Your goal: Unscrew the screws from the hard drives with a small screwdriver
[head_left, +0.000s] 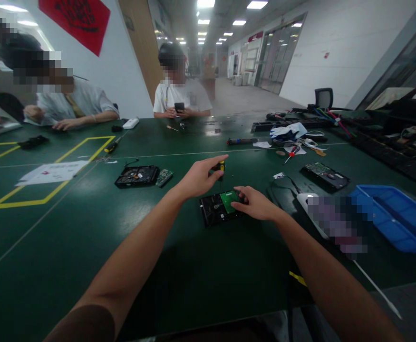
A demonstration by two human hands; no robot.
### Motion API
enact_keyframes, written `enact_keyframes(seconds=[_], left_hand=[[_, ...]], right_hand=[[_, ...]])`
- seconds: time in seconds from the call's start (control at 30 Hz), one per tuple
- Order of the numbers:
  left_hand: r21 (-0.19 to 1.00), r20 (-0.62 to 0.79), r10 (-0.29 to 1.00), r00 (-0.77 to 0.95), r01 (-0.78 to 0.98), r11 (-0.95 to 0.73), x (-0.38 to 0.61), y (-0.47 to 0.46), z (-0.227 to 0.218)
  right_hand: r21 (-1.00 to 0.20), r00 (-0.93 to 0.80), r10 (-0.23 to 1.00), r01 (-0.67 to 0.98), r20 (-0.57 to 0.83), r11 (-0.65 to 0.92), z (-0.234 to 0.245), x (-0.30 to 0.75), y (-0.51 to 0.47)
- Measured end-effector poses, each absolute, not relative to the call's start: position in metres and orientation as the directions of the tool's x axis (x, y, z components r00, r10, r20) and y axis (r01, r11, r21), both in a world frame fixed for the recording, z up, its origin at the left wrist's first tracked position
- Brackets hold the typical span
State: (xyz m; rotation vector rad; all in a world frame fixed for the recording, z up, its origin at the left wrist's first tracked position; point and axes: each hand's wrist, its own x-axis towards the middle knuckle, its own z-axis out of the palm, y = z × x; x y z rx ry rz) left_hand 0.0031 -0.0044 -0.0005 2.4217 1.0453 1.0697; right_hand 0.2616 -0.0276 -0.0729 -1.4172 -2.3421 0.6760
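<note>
A black hard drive (213,211) with a green circuit board (228,202) on its upper face lies flat on the table in front of me. Over its far edge, my left hand (202,176) is closed around a short yellow-and-black screwdriver (222,166), held upright. Its thin shaft points down toward the drive; whether the tip touches is too small to tell. My right hand (256,203) grips the drive's right end, thumb on the board and fingers at the far edge. To the left lie an opened hard drive (137,176) and a loose circuit board (164,177).
At right are another hard drive (324,176), a phone (311,213) with a cable and a blue tray (400,218). A red screwdriver (293,152) lies farther back; another screwdriver (112,145) is at left. Two people (181,95) sit across the green table, with part of a third at far left.
</note>
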Motion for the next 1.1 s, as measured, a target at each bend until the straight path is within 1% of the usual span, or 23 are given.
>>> enact_keyframes(seconds=[0.2, 0.43, 0.67, 0.87, 1.1], left_hand=[[0.502, 0.552, 0.719, 0.423, 0.521, -0.691, 0.005, -0.006, 0.001], [0.495, 0.552, 0.708, 0.440, 0.511, -0.703, 0.006, -0.008, 0.002], [0.492, 0.550, 0.705, 0.448, 0.508, -0.707, 0.006, -0.009, 0.004], [0.495, 0.540, 0.713, 0.447, 0.517, -0.698, 0.007, -0.009, 0.004], [0.507, 0.539, 0.714, 0.447, 0.504, -0.699, 0.006, -0.007, 0.001]], right_hand=[[-0.541, -0.454, 0.890, 0.741, 0.031, 0.397, -0.070, 0.259, -0.032], [-0.499, -0.411, 0.911, 0.784, 0.029, 0.369, -0.071, 0.252, -0.037], [-0.485, -0.409, 0.913, 0.797, 0.009, 0.361, -0.070, 0.252, -0.037], [-0.493, -0.423, 0.906, 0.783, 0.024, 0.379, -0.072, 0.252, -0.037], [-0.489, -0.418, 0.908, 0.791, 0.005, 0.367, -0.069, 0.251, -0.038]])
